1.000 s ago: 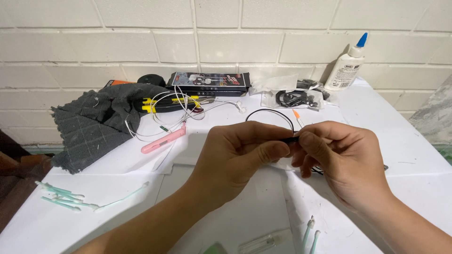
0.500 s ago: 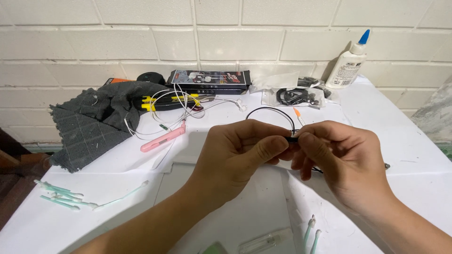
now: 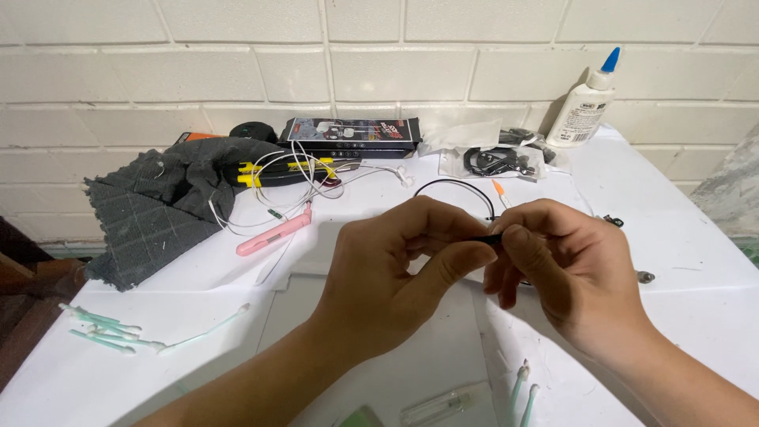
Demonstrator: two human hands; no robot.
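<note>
At the near edge of the white worktop (image 3: 696, 261) lie a clear plastic tube (image 3: 443, 407) and 2 green-handled swabs (image 3: 523, 389), within easy reach.

Just above them, over the middle of the worktop, 2 bare hands meet. The left hand (image 3: 395, 277) is curled, its thumb and fingers pinched on a small black piece (image 3: 489, 238). The right hand (image 3: 561, 269) is also curled and pinches the same piece from the other side, thumb on top. Both hands grasp it firmly, probably to steady something small for fine work. A thin black cable (image 3: 455, 187) loops up from behind the fingers onto the worktop beyond, and seems joined to the piece.

Near the left edge lies a cluster of green swabs (image 3: 107, 332). Further back on the left, a dark grey cloth (image 3: 158, 209) hangs over the edge. A pink tool (image 3: 275, 234) lies beside it, with tangled white wires (image 3: 308, 178) and yellow clips (image 3: 251, 174) just behind.

Along the far edge, against the pale brick wall (image 3: 379, 55), sit a flat dark box (image 3: 352, 136), a clear bag of black parts (image 3: 494, 160), and an upright white glue bottle (image 3: 583, 103) with a blue tip at the far right corner. 2 tiny metal bits (image 3: 645, 276) lie near the right edge.
</note>
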